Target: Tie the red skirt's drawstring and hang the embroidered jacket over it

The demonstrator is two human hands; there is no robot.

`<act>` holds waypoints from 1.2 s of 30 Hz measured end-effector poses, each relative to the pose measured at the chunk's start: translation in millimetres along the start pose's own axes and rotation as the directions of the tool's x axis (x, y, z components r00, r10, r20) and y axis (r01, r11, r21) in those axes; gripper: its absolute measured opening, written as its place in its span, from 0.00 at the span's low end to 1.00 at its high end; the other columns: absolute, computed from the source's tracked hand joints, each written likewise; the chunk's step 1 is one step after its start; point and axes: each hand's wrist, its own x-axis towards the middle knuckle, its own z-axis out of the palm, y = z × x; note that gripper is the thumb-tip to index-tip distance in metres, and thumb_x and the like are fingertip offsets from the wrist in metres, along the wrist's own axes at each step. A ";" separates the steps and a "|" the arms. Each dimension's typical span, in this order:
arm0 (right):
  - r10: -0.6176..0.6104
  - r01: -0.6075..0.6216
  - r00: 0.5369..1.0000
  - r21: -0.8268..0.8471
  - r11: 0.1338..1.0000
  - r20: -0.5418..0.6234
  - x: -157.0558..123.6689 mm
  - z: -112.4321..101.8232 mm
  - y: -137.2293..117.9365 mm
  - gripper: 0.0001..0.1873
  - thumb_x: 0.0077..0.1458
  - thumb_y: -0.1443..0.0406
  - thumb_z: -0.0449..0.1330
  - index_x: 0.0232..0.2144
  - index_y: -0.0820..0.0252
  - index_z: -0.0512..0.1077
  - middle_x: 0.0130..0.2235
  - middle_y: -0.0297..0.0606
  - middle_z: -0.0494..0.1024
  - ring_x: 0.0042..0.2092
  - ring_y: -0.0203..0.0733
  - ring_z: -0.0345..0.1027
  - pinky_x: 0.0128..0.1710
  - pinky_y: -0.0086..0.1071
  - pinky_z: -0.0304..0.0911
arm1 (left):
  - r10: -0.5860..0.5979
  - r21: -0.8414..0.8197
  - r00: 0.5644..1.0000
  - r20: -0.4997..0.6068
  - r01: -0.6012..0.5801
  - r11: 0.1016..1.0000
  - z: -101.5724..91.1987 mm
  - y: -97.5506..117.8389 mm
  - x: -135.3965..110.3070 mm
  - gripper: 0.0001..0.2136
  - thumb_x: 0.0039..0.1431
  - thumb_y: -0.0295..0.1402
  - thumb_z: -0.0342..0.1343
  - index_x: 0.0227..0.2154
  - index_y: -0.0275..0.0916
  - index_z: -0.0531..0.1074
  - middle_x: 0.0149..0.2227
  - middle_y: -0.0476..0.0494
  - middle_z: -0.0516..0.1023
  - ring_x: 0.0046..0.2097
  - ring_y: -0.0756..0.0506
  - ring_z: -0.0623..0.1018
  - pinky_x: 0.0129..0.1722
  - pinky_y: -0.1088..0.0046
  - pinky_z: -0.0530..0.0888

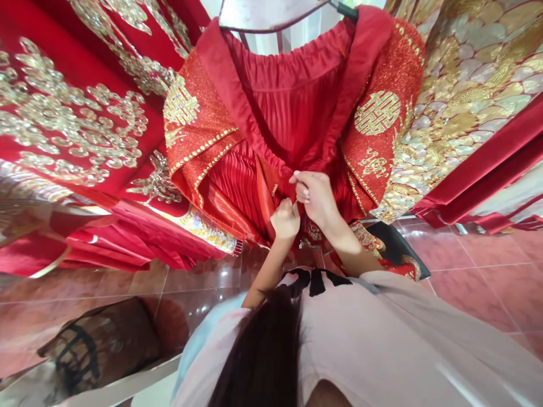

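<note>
A red skirt [292, 121] with a gathered waistband, pleated inside and gold-embroidered panels hangs open in front of me. Its waistband dips to a low point at the front, where both hands are close together. My right hand [316, 195] is closed with curled fingers at that low front edge, gripping the fabric. Just below and to its left, my left hand [286, 220] is closed in a fist at the front of the skirt, beside the orange lining [265, 195]. The exact bit of cloth between the fingers of each hand is hidden.
A hanger [275, 28] crosses behind the skirt's top. Red garments with gold beading [76, 124] hang on the left, a gold scale-patterned garment [475, 73] on the right. A brown bag [114, 339] lies lower left on the tiled floor [483, 277]. Embroidered red shoes [399, 265] stand near a black object.
</note>
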 end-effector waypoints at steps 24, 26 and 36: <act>-0.486 0.356 0.858 -0.875 0.327 0.167 4.9 7.1 -10.3 0.12 0.57 0.65 0.54 0.24 0.66 0.69 0.20 0.34 0.66 0.22 0.30 0.56 0.27 0.26 0.51 | -0.106 -0.050 0.990 0.092 0.111 0.993 5.4 -2.2 -12.0 0.12 0.63 0.34 0.46 0.38 0.33 0.73 0.29 0.37 0.75 0.31 0.42 0.76 0.29 0.75 0.66; -0.561 0.414 0.805 -0.860 0.298 0.193 -8.8 0.2 -22.0 0.14 0.57 0.63 0.55 0.22 0.65 0.70 0.21 0.34 0.67 0.22 0.29 0.55 0.27 0.25 0.50 | -0.122 -0.059 0.989 0.088 0.128 0.990 -6.8 -1.1 -12.5 0.13 0.64 0.35 0.46 0.37 0.33 0.73 0.31 0.36 0.75 0.34 0.42 0.76 0.31 0.74 0.68; -0.225 0.408 0.900 -0.903 0.136 0.373 -44.4 -35.6 24.9 0.14 0.60 0.65 0.52 0.27 0.65 0.73 0.25 0.38 0.73 0.24 0.34 0.63 0.27 0.26 0.50 | -0.020 -0.756 0.999 0.028 0.034 0.654 -74.3 22.1 -10.1 0.22 0.62 0.49 0.44 0.32 0.35 0.74 0.32 0.43 0.76 0.36 0.49 0.76 0.39 0.75 0.72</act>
